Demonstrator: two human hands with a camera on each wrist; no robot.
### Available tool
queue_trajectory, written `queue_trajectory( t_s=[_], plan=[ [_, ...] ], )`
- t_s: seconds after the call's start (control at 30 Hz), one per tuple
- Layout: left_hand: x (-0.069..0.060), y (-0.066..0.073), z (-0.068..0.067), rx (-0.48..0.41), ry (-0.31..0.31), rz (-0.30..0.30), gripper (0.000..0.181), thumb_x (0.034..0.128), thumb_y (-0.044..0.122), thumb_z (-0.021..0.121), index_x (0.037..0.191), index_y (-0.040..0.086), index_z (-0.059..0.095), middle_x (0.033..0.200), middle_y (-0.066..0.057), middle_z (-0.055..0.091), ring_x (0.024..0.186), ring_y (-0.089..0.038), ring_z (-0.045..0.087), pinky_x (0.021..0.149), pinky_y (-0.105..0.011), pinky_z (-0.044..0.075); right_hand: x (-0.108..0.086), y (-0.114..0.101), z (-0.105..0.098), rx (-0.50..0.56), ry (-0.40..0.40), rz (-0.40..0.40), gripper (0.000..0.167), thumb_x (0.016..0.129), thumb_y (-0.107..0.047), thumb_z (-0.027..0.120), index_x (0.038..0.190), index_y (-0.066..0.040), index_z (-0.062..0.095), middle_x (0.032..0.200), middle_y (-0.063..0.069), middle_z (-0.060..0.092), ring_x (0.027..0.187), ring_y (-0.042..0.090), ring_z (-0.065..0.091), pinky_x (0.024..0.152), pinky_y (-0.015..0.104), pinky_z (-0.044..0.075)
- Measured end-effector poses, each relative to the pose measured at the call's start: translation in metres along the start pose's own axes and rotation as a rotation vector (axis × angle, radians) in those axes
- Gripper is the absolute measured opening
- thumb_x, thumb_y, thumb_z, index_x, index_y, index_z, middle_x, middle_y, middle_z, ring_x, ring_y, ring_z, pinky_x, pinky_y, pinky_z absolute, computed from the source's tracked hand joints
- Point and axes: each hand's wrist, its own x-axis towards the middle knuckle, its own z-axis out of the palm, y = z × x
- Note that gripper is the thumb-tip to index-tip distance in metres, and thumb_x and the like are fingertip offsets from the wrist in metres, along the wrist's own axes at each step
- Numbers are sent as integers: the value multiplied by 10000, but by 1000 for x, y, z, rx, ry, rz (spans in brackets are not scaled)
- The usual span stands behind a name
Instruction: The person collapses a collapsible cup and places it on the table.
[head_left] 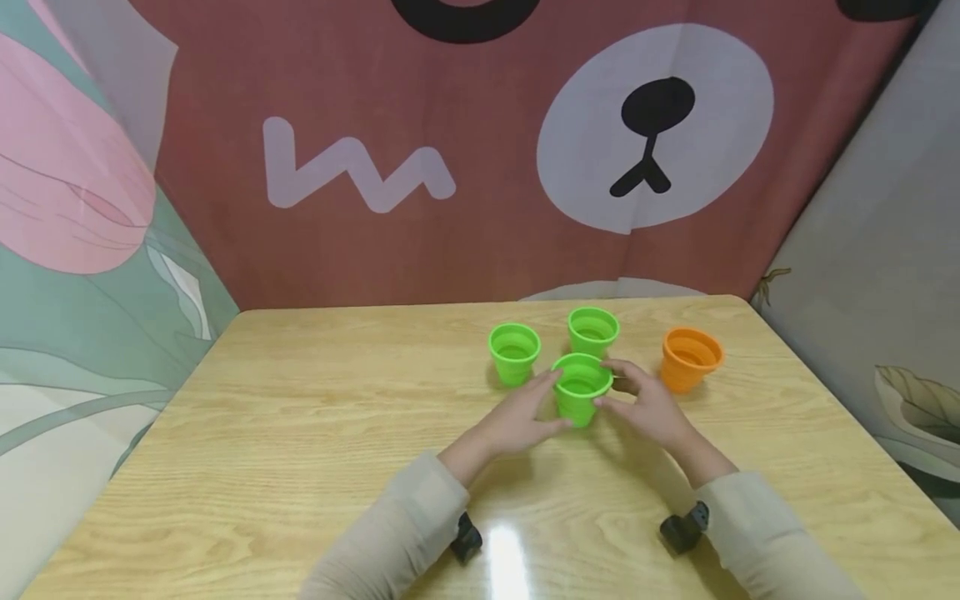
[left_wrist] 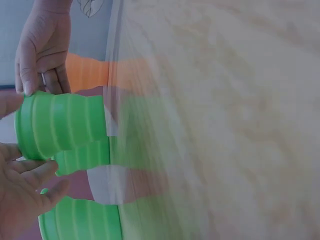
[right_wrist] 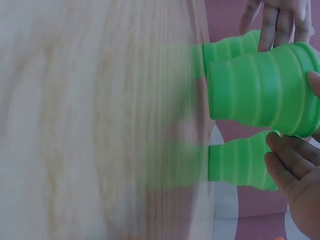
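Observation:
A green cup with ringed sides (head_left: 577,404) stands upright between my two hands at the table's middle right. My left hand (head_left: 522,419) holds it from the left, thumb and fingers spread about the rim. From the other side my right hand (head_left: 654,410) holds it too, with the thumb at the rim in the right wrist view. Whether the cup's base (left_wrist: 97,117) touches the table cannot be told. Just behind are two more green cups, one at the back (head_left: 592,329) and one to the left (head_left: 514,354).
An orange cup (head_left: 684,362) stands to the right of my right hand. The wooden table (head_left: 262,442) extends left and toward me, its back edge meeting a red-brown printed cloth (head_left: 495,250). Small black devices (head_left: 681,532) sit below both wrists.

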Motion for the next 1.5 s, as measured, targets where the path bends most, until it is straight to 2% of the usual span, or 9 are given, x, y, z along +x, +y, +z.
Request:
queue_trajectory(
  t_s=[0.27,0.4,0.7,0.9,1.13,1.37,1.5],
  plan=[
    [-7,3,-3,-4,92,15,587,834,275,556,1327,73,308,1332,-83,343,1192,-213,339,971,-340,287,-6,-10,3,27,28,-19,510,775,-171,643,1187,39,430,1185,226,452,953,372,513,786,476,436],
    [-11,5,-5,17,115,24,565,835,286,554,1312,78,336,1310,-91,370,1174,-220,363,952,-346,317,-9,-17,4,45,31,-13,492,769,-177,650,1171,24,450,1166,203,478,941,336,527,775,454,450],
    [-21,8,-9,84,169,81,503,831,256,566,1264,60,397,1224,-83,452,1028,-178,492,862,-270,408,-15,-32,7,64,29,-4,438,767,-181,651,1120,24,491,1079,179,526,874,271,554,721,372,481],
    [-29,7,-13,143,175,83,456,839,253,552,1243,81,427,1163,-59,498,986,-157,513,828,-260,429,-16,-33,11,74,24,3,358,765,-189,654,1051,-19,524,1002,105,561,814,206,564,674,290,490],
    [-37,6,-20,179,192,105,440,837,277,552,1224,90,454,1133,-40,526,948,-156,530,798,-256,442,-19,-38,17,132,16,-12,281,764,-160,653,978,-24,530,939,89,563,760,197,563,638,272,495],
    [-44,3,-25,250,263,155,410,806,314,585,1160,115,527,1072,-23,571,922,-134,546,788,-257,448,-21,-46,20,183,0,-7,258,771,-147,645,950,-11,519,903,97,551,747,184,555,625,265,493],
    [-46,1,-28,232,306,183,393,782,315,609,1123,126,558,1054,-23,570,948,-139,535,803,-264,442,-21,-50,21,216,-5,1,244,773,-141,641,941,-14,517,876,90,549,725,167,545,614,269,493]
  ],
)
